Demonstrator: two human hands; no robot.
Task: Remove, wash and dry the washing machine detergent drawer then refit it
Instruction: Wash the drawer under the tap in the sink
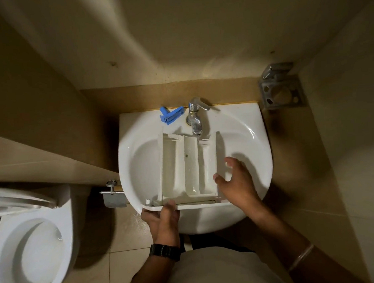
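rinsing the detergent drawer (188,167) under the tap (195,123), left hand (164,219) gripping its front at the basin's (256,137) near edge, right hand (234,182) loose-fingered on its side; drying probably comes next.

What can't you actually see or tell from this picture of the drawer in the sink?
Head view only:
- Sink drain: hidden under the detergent drawer.
- Left hand fingertips: hidden beneath the drawer's front panel.
- Whether the tap runs: too dim and blurred.
- Blue insert: its details too small.
- Washing machine: outside the frame.
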